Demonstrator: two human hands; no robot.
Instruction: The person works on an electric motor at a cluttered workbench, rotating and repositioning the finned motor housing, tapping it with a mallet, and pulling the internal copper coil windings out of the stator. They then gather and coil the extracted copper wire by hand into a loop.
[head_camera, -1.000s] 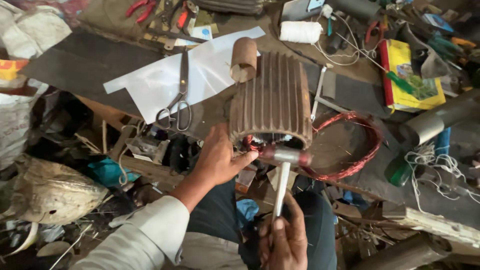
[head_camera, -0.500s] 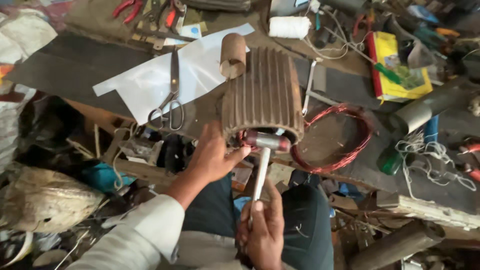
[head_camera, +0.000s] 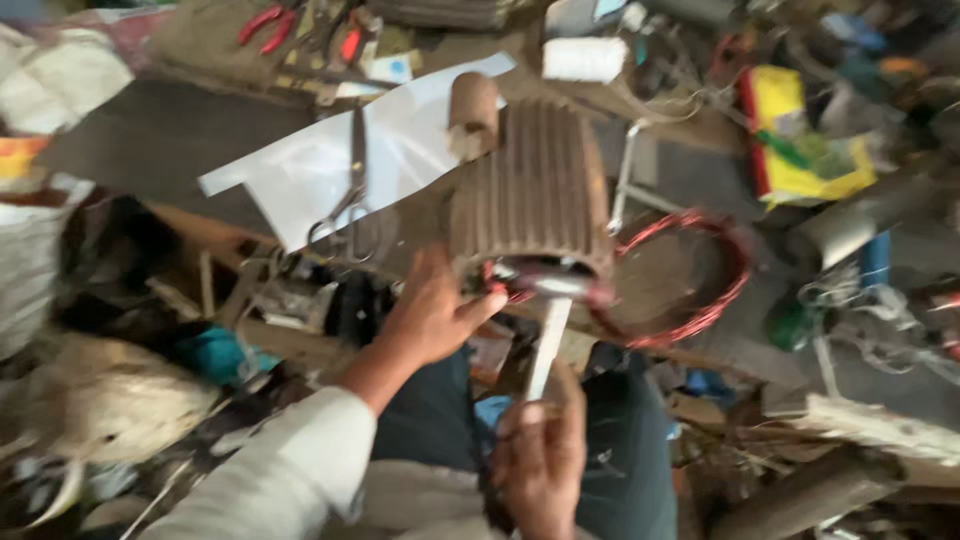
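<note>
Bench is cluttered w/ tools; ribbed motor housing lies on its side at the near edge, open end toward the person. Copper coil loops just right of it; scissors lie on a white sheet to the left. Left hand braces at the housing mouth, fingers spread by the red windings. Right hand is closed round a hammer handle, head at the mouth. Frame is blurred, so exact contact can't be told. Judgement: short light taps, keep the left fingertips off the strike line, hold the housing firm so it doesn't roll, avoid nicking wire.
</note>
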